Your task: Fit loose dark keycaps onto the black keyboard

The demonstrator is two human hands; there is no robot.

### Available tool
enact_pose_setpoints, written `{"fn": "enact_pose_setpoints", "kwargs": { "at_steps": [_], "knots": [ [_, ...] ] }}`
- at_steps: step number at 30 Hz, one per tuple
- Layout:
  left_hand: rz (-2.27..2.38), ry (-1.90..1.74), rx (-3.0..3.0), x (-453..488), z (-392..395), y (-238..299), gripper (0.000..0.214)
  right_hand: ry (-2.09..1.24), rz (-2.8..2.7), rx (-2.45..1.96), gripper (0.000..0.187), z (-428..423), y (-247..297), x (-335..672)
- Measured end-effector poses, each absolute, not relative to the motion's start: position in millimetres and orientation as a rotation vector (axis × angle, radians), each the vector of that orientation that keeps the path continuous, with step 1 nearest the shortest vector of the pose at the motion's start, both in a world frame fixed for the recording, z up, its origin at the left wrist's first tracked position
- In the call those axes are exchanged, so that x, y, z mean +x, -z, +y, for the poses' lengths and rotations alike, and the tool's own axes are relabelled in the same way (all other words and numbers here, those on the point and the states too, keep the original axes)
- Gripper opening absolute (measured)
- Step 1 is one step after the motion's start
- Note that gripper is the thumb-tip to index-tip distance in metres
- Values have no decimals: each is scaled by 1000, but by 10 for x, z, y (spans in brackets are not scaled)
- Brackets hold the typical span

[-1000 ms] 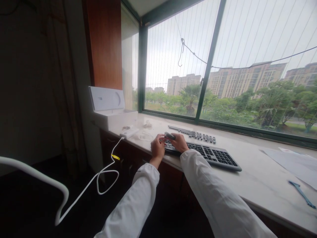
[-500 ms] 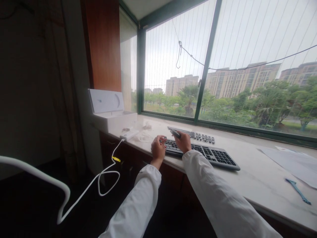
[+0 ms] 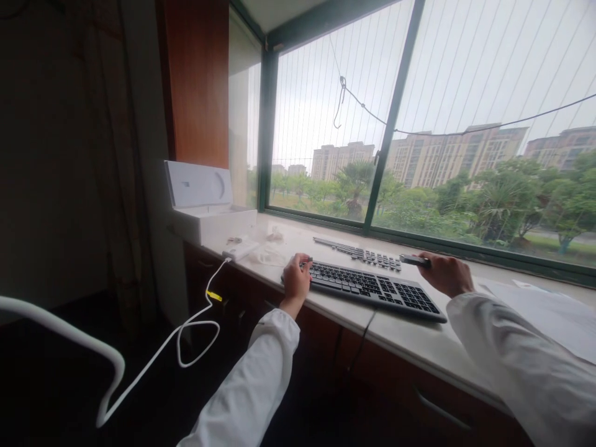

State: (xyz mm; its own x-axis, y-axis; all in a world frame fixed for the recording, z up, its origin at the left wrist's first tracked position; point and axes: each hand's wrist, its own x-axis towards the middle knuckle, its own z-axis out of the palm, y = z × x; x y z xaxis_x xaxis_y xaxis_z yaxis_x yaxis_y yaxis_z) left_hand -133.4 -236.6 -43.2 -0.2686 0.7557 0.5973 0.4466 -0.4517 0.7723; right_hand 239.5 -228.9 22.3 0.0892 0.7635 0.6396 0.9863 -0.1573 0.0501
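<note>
At a stone window ledge (image 3: pixel 410 338), a person in white sleeves works at a dark keyboard (image 3: pixel 372 288). The left hand (image 3: pixel 296 278) rests curled on the keyboard's near left corner, fingers bent, gripping nothing that can be made out. The right hand (image 3: pixel 446 273) is closed around a small dark tool (image 3: pixel 414 261), held just beyond the keyboard's far right end. A row of loose keycaps (image 3: pixel 358 251) lies just left of that hand, behind the keyboard. An open white box (image 3: pixel 207 208) and a white cable (image 3: pixel 186 326) sit well left of the left hand.
</note>
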Motion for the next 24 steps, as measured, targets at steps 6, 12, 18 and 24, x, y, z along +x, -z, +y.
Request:
{"fn": "enact_pose_setpoints", "kwargs": {
  "at_steps": [6,12,18,24],
  "knots": [
    [1447,-1830,1812,-1319,-2364,442,17,512,-1553,-2250,38,-2459,139,3016],
    [1438,-1764,1829,-1301,-2390,420,17,376,-1470,-2252,39,-2435,38,2916],
    [1420,-1679,1903,-1311,-2418,375,22,283,-1529,-2235,36,-2415,58,2907],
    [1504,-1439,2014,-1283,-2287,184,21,267,-1570,-2184,34,-2377,70,2944]
  ]
}}
